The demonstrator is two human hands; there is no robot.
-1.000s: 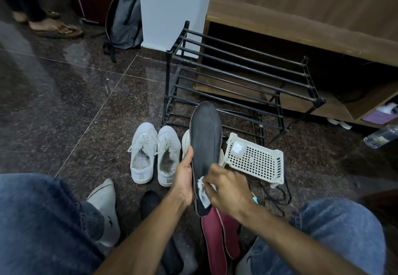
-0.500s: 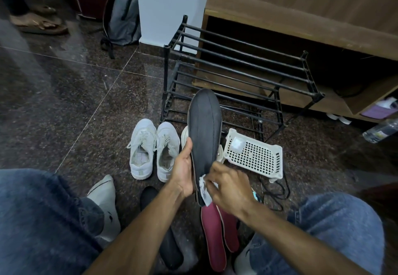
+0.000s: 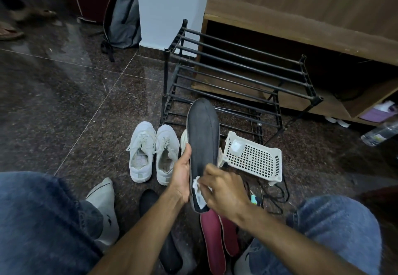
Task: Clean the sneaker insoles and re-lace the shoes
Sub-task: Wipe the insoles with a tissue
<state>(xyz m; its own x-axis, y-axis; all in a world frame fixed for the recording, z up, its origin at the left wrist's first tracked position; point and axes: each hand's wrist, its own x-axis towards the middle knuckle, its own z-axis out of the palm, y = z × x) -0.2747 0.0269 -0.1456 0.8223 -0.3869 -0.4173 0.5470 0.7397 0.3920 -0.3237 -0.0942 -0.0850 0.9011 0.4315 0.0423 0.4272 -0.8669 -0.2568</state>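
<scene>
1. My left hand (image 3: 182, 174) grips the dark grey insole (image 3: 203, 141) along its left edge, thumb on top and fingers curled behind, so the insole stands up off the floor with its toe pointing away from me and its top face turned my way.
2. My right hand (image 3: 224, 190) pinches a small white wipe (image 3: 197, 183) and presses it on the insole's heel end; I judge this to be the cleaning stroke, with the left hand bracing against the push.
3. Two maroon insoles (image 3: 213, 240) lie side by side on the floor just under the held one (whether they are cleaned yet I cannot tell), and a black insole (image 3: 163, 231) lies left of them.
4. The white sneakers (image 3: 154, 151) stand paired just beyond my left hand, mouths open toward me; re-lacing looks not yet begun.
5. A white perforated plastic basket (image 3: 254, 158) sits near on the right, beside my working hand.
6. The floor (image 3: 64, 102) is dark polished speckled stone with pale grout lines. An empty black metal shoe rack (image 3: 237, 74) stands before a wooden cabinet (image 3: 301, 26), and a grey backpack (image 3: 122, 20) leans by a white pillar (image 3: 170, 5).
</scene>
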